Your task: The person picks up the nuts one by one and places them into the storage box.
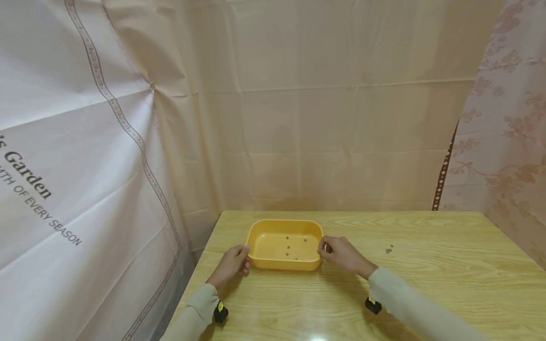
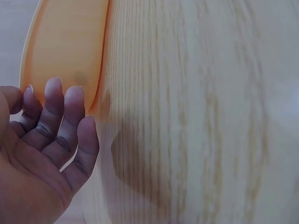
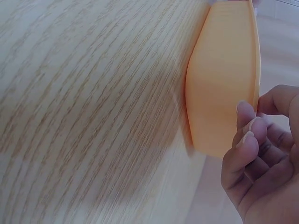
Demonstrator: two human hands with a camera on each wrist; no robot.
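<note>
A yellow rectangular tray (image 1: 281, 264) with rounded corners stands on the wooden table. Several small dark ring-shaped pieces (image 1: 288, 247) lie scattered on its floor. At the tray's left end my left hand (image 1: 232, 264) pinches the rim between thumb and forefinger. The left wrist view shows the other fingers of that hand (image 2: 51, 135) half curled beside the outer wall. My right hand (image 1: 341, 252) grips the right end, thumb over the rim (image 3: 256, 56) and fingertips against the outside wall.
To the right of my right hand, several more small ring-shaped pieces (image 1: 389, 250) lie in a loose group on the table (image 1: 448, 284). A beige cloth (image 1: 341, 118) hangs behind the table. Printed white cloth (image 1: 106, 189) hangs along the left side, and floral cloth (image 1: 507, 142) on the right.
</note>
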